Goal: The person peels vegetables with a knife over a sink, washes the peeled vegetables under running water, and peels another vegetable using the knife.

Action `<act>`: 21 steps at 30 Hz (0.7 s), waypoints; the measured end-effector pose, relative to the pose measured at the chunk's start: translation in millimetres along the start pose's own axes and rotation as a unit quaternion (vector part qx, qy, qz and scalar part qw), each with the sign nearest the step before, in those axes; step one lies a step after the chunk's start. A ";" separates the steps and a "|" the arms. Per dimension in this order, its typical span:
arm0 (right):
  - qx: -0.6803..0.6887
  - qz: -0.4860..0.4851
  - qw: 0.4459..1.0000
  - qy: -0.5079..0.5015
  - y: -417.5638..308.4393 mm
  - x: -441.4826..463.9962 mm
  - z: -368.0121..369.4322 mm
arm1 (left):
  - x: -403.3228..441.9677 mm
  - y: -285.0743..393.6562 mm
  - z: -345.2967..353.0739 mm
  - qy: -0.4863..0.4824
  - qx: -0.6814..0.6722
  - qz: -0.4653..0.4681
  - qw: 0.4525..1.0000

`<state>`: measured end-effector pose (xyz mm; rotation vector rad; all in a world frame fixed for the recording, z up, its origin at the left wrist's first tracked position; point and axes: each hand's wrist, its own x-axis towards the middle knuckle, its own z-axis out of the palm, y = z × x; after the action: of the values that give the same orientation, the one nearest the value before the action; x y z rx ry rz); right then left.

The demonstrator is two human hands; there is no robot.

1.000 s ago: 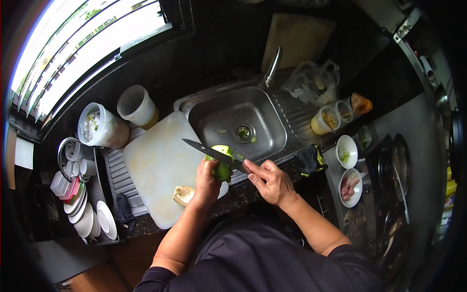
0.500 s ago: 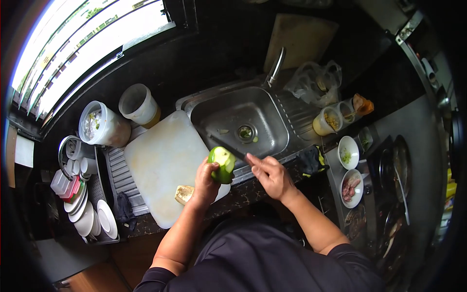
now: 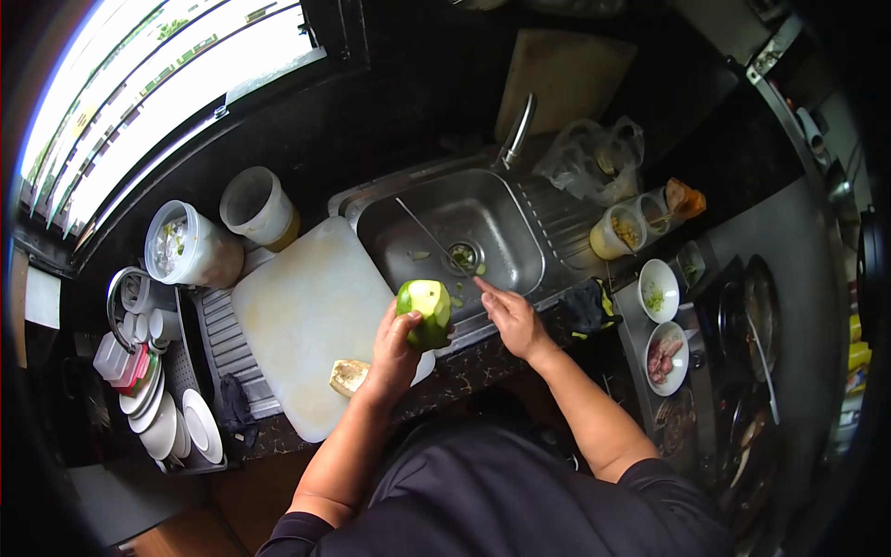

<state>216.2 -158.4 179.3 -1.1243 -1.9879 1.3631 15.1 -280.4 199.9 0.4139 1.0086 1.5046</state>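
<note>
White plates (image 3: 161, 427) stand in a rack toward 8 o'clock in the view, with two plastic tubs (image 3: 204, 251) around 10. At 9, the cutting board (image 3: 297, 311) carries a pale cut chunk (image 3: 349, 377) at its 4 o'clock edge. The left hand (image 3: 393, 351), just below centre toward 7, has its fingers and thumb closed around a partly peeled green fruit (image 3: 423, 314), pale flesh facing up. The sink (image 3: 501, 218) lies at 12, scraps around its drain. Over it, a knife (image 3: 426, 226) shows nearly edge-on, tip toward 11. The right hand (image 3: 516, 325), at 4, is partly curled at the knife's near end, index finger extended; its hold on the handle is hidden. Bowls (image 3: 658, 290) sit around 3 to 4.
</note>
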 end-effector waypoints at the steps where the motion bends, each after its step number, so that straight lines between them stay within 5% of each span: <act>1: -0.014 -0.020 1.000 0.016 -3.1 -4.1 -2.1 | 0.5 3.3 2.3 0.023 -0.021 0.005 0.999; 9: -0.214 -0.079 0.973 -0.041 -70.8 -51.1 -13.3 | 8.9 -7.9 -27.0 -0.027 -0.006 0.010 1.000; 15: -0.233 -0.076 0.970 0.001 -40.8 -18.7 3.0 | 3.4 -5.1 -18.0 -0.045 0.012 -0.005 0.999; 18: -0.273 0.022 0.962 0.005 -2.2 7.3 3.8 | -5.7 -7.8 -5.4 -0.083 0.037 0.005 0.996; 21: -0.182 0.017 0.983 0.013 8.6 6.3 -0.9 | -5.0 -1.0 -8.2 -0.038 0.040 0.033 0.998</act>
<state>216.5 -151.3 171.3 -1.3295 -2.2677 1.0152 10.7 -288.1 196.1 0.5611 1.0056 1.4998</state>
